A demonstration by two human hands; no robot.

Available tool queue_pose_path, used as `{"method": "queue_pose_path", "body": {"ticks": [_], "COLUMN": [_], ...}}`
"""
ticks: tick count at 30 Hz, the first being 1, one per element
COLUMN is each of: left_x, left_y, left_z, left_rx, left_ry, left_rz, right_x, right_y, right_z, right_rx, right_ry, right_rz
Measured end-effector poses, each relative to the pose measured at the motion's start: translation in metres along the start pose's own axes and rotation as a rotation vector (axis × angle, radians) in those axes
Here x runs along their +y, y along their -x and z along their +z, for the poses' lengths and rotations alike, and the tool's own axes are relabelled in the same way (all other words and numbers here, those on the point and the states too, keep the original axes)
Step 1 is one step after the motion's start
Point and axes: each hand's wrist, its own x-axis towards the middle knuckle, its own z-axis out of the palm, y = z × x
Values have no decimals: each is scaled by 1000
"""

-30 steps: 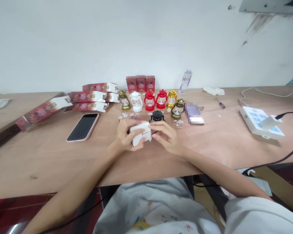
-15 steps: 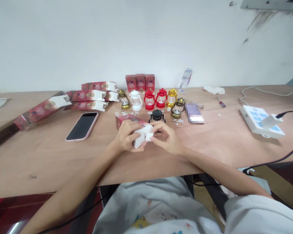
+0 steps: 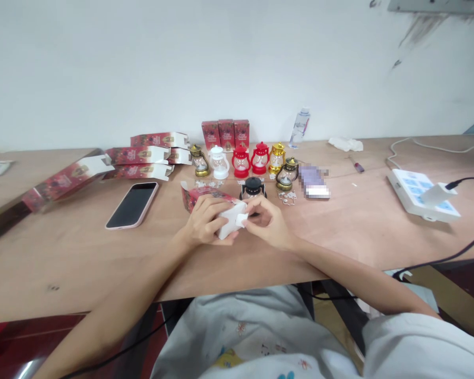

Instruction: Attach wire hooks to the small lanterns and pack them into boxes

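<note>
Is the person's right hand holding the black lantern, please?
No, the right hand touches the white flap of the box, while the black lantern stands beyond it.

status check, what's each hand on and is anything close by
Left hand gripping red box. Right hand at its white end flap. Black lantern close, just beyond the fingers, partly hidden.

Phone (image 3: 132, 205) left of held box (image 3: 232, 213)
</note>
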Motion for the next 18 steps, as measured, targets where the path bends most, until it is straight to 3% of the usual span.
{"method": "queue_pose_path", "body": {"ticks": [18], "left_x": [1], "left_y": [-1], "left_z": [-1], "left_rx": [-3], "left_ry": [6], "left_rz": [30], "right_x": [-2], "right_y": [-1], "right_z": [-4], "right_rx": [-45], "right_ry": [110], "right_rz": [3]}}
